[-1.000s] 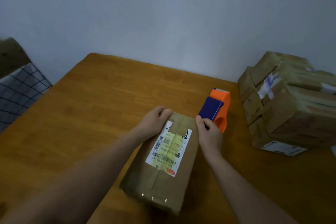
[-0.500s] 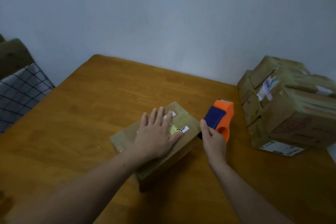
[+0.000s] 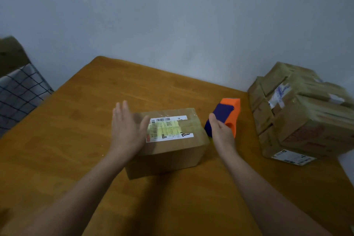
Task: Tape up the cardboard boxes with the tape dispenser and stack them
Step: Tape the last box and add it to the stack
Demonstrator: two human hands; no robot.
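Box: in the middle of the counter, white label on top.
Left hand: over the box's 9 o'clock end, fingers straight and close together, a bit blurry.
Right hand: holds the tape dispenser, thumb on its blue side; other fingers hidden.
Tape dispenser: orange and blue, just beside the box at 3 o'clock.
Stacked boxes: farther out at 3 o'clock.

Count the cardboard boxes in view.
At least 5: one cardboard box at centre, by the left hand; four or more in the blurred stack at far right, where others may be hidden.
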